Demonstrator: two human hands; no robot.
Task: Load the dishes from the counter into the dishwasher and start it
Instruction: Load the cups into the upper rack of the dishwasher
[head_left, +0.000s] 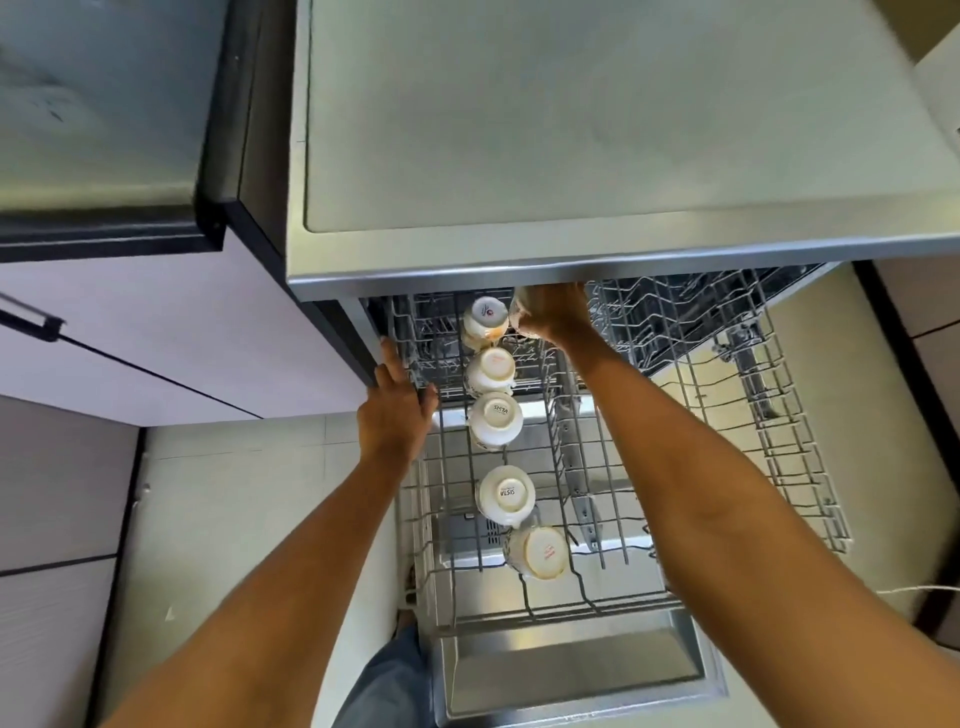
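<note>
Both forearms reach over the pulled-out upper rack (789, 447) of the open dishwasher.
Right hand (553, 317) grips a cup (519, 312) at the rack's far end, beside five upturned cups (504, 493); left hand (395, 410), fingers straight, rests on the rack's left edge.

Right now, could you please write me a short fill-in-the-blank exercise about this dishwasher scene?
1. The cups standing free in the rack number ____.
2. These cups all rest bottom ____.
3. The ____ hand holds a cup at the rack's far end.
4. The left hand rests on the rack's ____ edge.

Missing words: five; up; right; left
</note>
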